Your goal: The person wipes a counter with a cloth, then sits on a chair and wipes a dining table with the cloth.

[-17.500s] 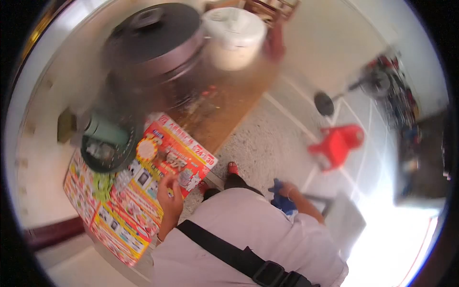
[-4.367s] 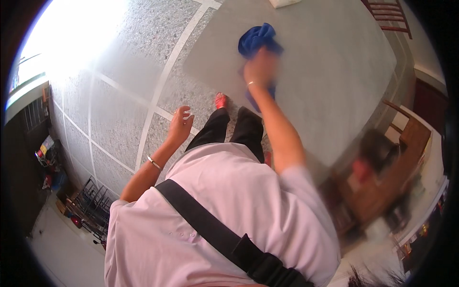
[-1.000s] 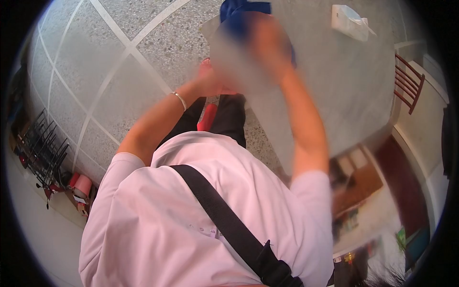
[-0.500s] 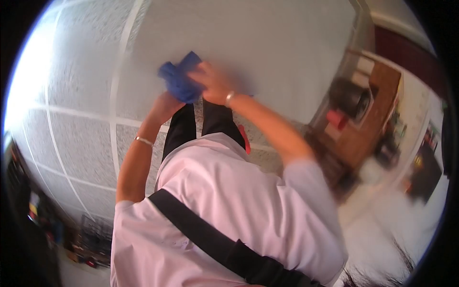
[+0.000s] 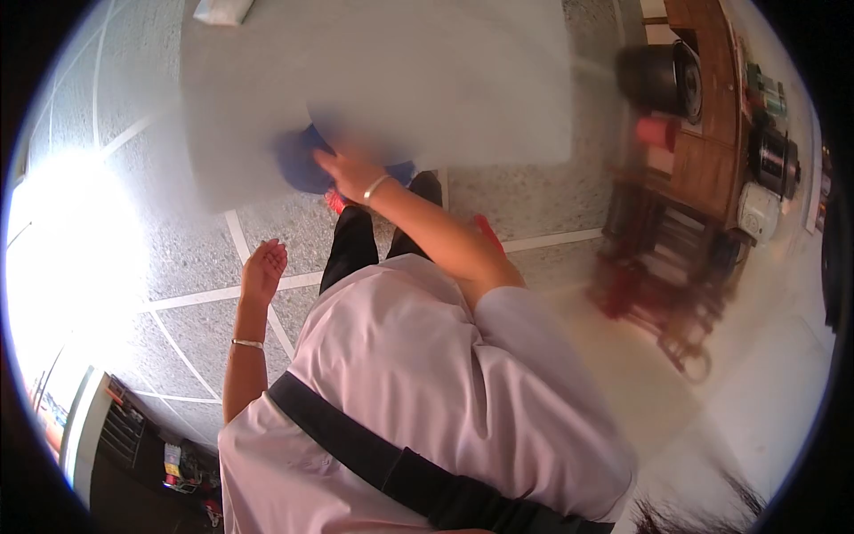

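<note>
Here's my right hand point(image 5: 354, 173) out over the grey table point(image 5: 427, 80), down at the near edge and left of the middle, with the blue cloth point(image 5: 299, 167) right under it! Cloth shows on both sides of my fingers, bunched to the left, a smaller strip to the right. Blur covers the fingertips, so whether they clench the fabric or just press it flat, I cannot tell. My left hand point(image 5: 264, 265) is off to the left, nearer to me, loose and bare, fingers lightly curled above the speckled floor point(image 5: 187, 258), well apart from the cloth.

The step in hand, as I judge it: a wiping stroke along this near edge, the smear of blue hinting at speed. What does the next move call for? A spread palm, even pressure and enough hold that the cloth doesn't slip off the edge, I'd say. The left hand looks free to steady the fabric or refold it.

Far left on the table sits a white packet point(image 5: 222, 10), cut off by the view, well apart from the cloth. Away to the right, a dark pot point(image 5: 658, 84) is by some wooden furniture point(image 5: 703, 169).
</note>
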A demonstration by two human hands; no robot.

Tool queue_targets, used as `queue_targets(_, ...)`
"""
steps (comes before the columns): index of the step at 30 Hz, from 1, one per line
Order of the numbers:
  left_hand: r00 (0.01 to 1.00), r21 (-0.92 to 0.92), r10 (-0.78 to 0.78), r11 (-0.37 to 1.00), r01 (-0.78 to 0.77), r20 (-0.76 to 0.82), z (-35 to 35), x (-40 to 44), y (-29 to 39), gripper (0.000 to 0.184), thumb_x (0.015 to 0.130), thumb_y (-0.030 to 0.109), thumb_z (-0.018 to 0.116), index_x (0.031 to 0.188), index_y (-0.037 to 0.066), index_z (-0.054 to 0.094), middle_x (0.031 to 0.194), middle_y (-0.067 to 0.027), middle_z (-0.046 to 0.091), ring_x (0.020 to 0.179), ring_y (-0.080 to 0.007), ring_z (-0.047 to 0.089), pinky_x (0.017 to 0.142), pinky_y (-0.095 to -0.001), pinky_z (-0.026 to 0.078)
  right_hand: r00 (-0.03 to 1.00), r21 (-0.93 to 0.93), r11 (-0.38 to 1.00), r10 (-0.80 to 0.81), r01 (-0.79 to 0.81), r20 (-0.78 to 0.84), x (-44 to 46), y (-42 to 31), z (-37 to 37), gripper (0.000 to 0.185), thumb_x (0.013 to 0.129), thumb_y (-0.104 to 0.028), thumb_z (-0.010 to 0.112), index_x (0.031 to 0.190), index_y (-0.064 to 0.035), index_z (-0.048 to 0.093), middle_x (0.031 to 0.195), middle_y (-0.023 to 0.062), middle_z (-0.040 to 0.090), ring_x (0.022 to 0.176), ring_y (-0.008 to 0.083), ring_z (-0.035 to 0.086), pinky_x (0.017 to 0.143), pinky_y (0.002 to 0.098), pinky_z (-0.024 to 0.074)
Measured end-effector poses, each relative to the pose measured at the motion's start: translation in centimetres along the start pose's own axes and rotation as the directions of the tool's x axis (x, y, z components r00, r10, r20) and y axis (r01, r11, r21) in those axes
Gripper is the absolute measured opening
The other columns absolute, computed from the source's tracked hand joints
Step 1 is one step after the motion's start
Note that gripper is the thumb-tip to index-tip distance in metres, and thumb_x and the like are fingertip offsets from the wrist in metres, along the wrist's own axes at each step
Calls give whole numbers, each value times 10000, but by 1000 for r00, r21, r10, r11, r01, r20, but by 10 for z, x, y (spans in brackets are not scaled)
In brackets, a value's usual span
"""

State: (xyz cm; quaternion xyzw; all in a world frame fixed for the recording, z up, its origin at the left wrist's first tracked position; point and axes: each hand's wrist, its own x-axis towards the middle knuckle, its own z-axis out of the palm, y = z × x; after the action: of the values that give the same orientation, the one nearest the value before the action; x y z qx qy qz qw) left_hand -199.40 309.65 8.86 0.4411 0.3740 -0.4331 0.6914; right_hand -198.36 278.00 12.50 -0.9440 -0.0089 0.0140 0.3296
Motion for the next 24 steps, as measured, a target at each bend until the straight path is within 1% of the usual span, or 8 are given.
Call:
queue_targets(1, 1000, 29, -2, 1000, 2, -14, 17, 0, 1, 246, 922, 207, 492, 1010, -11, 567, 899, -105, 605, 838, -197, 572, 784, -298, 476, 999, -39, 999, 1, -3, -49, -10, 17, -13, 307, 722, -37, 559, 1024, -80, 591, 1003, 135, 582, 1017, 311, 534, 883, 440, 416)
queue_targets(4, 1000, 76, -1, 997, 3, -23, 81, -7, -12, 246, 922, 202, 496, 1024, -9, 567, 862, -91, 612, 806, -181, 584, 750, -286, 486, 980, -147, 988, 5, -35, -200, -43, 76, -47, 167, 804, -130, 511, 933, -73, 600, 865, 143, 586, 824, 307, 571, 705, 418, 467)
queue_targets(10, 991, 255, -14, 967, -21, 134, 222, -7, -39, 226, 928, 165, 482, 1028, -19, 567, 869, -95, 616, 798, -169, 589, 752, -276, 491, 956, -319, 922, 138, -219, -259, -113, 175, -129, 173, 762, -140, 556, 921, -94, 604, 832, 141, 585, 789, 316, 563, 693, 439, 455)
queue_targets(13, 976, 278, -35, 960, -27, 217, 286, -9, -53, 245, 934, 164, 453, 1047, -28, 556, 879, -103, 612, 817, -179, 589, 771, -289, 493, 885, -229, 861, 465, -454, -5, -137, 206, -187, 518, 649, -93, 667, 1150, -124, 539, 1131, 165, 523, 1034, 336, 503, 861, 440, 425)
queue_targets(16, 955, 323, -85, 946, -12, 284, 325, 1, -61, 282, 934, 174, 451, 1092, -48, 526, 915, -119, 613, 852, -194, 589, 791, -308, 492, 901, -293, 886, 246, -358, -357, -170, 279, -177, 320, 723, -132, 599, 1042, -101, 594, 956, 146, 562, 882, 335, 539, 761, 435, 452)
queue_targets(19, 930, 344, -115, 939, -13, 349, 357, -1, -65, 275, 940, 152, 445, 1117, -47, 513, 948, -117, 611, 887, -194, 590, 837, -312, 489, 889, -364, 823, 329, -436, -320, -183, 308, -199, 431, 716, -151, 622, 1139, -104, 559, 1032, 175, 531, 929, 346, 524, 793, 437, 450)
queue_targets(22, 934, 359, -76, 931, -59, 349, 378, -4, -66, 319, 925, 156, 460, 1150, -67, 489, 984, -156, 604, 908, -224, 590, 843, -327, 486, 675, -229, 675, 524, -701, -520, -197, 315, -215, 501, 703, -159, 636, 1188, -101, 525, 1047, 211, 518, 954, 364, 520, 823, 445, 443)
queue_targets(24, 932, 372, -60, 925, -83, 357, 392, -5, -62, 325, 923, 149, 458, 1164, -69, 479, 1023, -178, 593, 957, -247, 580, 885, -346, 472, 452, -38, 547, 649, -837, -612, -217, 339, -212, 523, 708, -175, 634, 1211, -105, 511, 1074, 227, 509, 1001, 386, 509, 856, 452, 433)
